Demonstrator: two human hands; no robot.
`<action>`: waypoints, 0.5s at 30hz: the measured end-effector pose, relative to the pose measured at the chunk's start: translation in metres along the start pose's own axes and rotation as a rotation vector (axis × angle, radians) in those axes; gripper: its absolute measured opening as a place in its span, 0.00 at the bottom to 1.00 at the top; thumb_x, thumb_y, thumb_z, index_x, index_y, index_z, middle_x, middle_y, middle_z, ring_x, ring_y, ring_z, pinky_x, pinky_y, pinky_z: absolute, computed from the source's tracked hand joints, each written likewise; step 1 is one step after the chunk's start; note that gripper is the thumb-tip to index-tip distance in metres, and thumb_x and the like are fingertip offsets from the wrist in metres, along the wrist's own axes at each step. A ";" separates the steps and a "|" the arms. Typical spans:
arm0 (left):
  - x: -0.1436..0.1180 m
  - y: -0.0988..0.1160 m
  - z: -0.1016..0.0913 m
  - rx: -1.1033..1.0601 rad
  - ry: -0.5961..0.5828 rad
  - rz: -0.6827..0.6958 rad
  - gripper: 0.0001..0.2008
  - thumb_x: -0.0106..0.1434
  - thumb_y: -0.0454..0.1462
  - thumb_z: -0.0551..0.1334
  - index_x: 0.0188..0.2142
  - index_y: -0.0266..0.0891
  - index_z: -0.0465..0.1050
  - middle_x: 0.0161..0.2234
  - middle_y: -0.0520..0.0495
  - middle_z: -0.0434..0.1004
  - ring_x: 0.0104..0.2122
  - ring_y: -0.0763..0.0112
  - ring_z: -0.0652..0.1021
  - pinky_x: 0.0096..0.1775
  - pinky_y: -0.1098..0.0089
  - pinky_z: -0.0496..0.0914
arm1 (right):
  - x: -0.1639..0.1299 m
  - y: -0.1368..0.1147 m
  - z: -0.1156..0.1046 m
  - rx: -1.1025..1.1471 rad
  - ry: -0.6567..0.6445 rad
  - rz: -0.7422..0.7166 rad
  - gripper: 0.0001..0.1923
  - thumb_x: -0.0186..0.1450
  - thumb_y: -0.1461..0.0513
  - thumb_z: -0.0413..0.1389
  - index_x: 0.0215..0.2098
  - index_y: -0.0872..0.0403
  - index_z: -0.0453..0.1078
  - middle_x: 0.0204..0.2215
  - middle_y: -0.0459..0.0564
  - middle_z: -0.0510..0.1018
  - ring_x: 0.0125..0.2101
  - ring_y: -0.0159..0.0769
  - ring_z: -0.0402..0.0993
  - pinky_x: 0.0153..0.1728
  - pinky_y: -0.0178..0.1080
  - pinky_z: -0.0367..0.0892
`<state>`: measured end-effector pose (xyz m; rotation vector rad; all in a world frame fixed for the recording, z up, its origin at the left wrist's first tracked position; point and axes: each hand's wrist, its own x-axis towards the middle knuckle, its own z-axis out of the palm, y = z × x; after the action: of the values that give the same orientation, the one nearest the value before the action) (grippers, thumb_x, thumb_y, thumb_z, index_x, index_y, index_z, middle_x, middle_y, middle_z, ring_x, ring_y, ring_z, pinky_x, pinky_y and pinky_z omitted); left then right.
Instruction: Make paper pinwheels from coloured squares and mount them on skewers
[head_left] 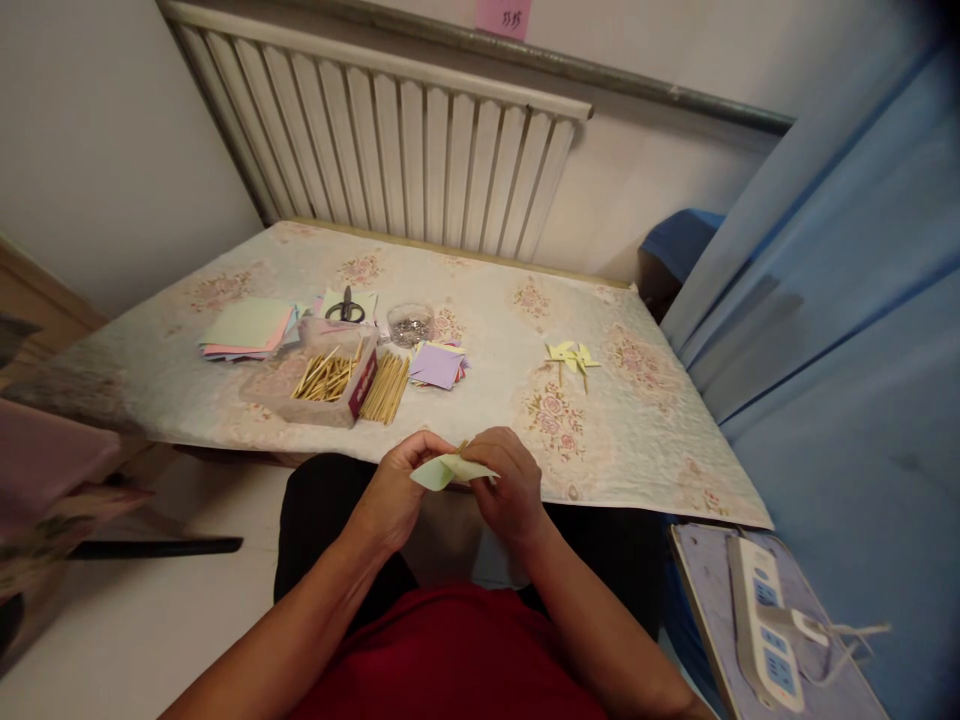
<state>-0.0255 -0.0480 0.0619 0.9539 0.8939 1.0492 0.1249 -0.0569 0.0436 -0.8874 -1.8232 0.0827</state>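
Note:
Above my lap, at the near edge of the table, my left hand (400,492) and my right hand (511,487) both grip a pale green paper pinwheel (435,473). Its folded blades show between the fingers; part of it is hidden by my right hand. On the table ahead to the right lie finished-looking yellow-green pinwheels (574,357) on short sticks. A plastic box (274,402) of wooden sticks stands to the left, with a row of more sticks (386,388) beside it. Small coloured paper squares (436,367) are piled close by.
Behind the box are black-handled scissors (346,308) and a clear round tub (409,325) of small metal pieces. Larger paper sheets (250,330) are stacked at the left. A power strip (763,620) lies at the lower right, near a blue curtain (847,400). A radiator (390,135) lines the wall.

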 end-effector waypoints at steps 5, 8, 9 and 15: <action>-0.001 0.000 0.001 0.017 0.007 0.018 0.08 0.49 0.35 0.69 0.31 0.38 0.76 0.27 0.52 0.77 0.27 0.74 0.72 0.32 0.74 0.65 | -0.001 -0.001 0.001 0.002 0.007 0.027 0.08 0.63 0.67 0.51 0.38 0.50 0.68 0.31 0.49 0.76 0.35 0.38 0.72 0.37 0.43 0.67; -0.002 0.001 0.001 0.053 0.018 0.029 0.09 0.49 0.35 0.69 0.31 0.38 0.76 0.28 0.51 0.77 0.27 0.73 0.73 0.32 0.73 0.65 | 0.000 -0.002 0.001 -0.004 0.013 0.026 0.07 0.64 0.66 0.51 0.38 0.50 0.68 0.31 0.49 0.76 0.35 0.38 0.72 0.37 0.43 0.67; -0.003 0.001 0.002 0.067 0.024 0.033 0.09 0.49 0.35 0.69 0.31 0.38 0.76 0.28 0.51 0.77 0.27 0.73 0.73 0.32 0.73 0.65 | 0.000 -0.002 0.002 -0.003 0.013 0.027 0.07 0.64 0.66 0.51 0.38 0.50 0.68 0.31 0.49 0.76 0.35 0.38 0.72 0.37 0.43 0.68; -0.003 0.000 0.002 0.086 0.032 0.042 0.06 0.50 0.35 0.68 0.29 0.38 0.75 0.25 0.53 0.75 0.25 0.75 0.70 0.30 0.75 0.63 | -0.001 -0.004 0.001 0.031 0.019 0.061 0.07 0.63 0.66 0.52 0.38 0.50 0.68 0.31 0.49 0.77 0.35 0.38 0.72 0.37 0.43 0.69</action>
<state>-0.0247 -0.0517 0.0626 1.0344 0.9548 1.0715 0.1218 -0.0595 0.0443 -0.9189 -1.7733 0.1409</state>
